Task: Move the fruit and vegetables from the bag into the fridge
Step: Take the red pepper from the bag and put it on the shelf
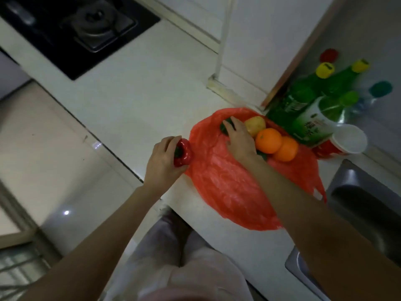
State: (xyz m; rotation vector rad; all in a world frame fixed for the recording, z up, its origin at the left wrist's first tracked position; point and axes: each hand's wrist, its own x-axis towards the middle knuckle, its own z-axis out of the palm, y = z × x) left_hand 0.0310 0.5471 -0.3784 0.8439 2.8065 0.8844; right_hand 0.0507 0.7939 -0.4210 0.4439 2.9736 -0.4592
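Note:
A red plastic bag (219, 187) lies flattened on the white counter (130, 101). On it rest two oranges (268, 140), a yellow potato-like piece (256, 124) and a dark green vegetable (225, 127). My right hand (238, 140) lies over the green vegetable with its fingers curled on it. My left hand (165, 164) grips a red bell pepper (183, 153) just left of the bag, near the counter's front edge. More green shows under my right wrist. No fridge is in view.
Green bottles with yellow caps (303, 94) and a white cup (349, 139) crowd the corner behind the bag. A steel sink (358, 198) is at the right. A black gas hob (86, 27) sits at the far left. Floor tiles (54, 159) lie below the counter edge.

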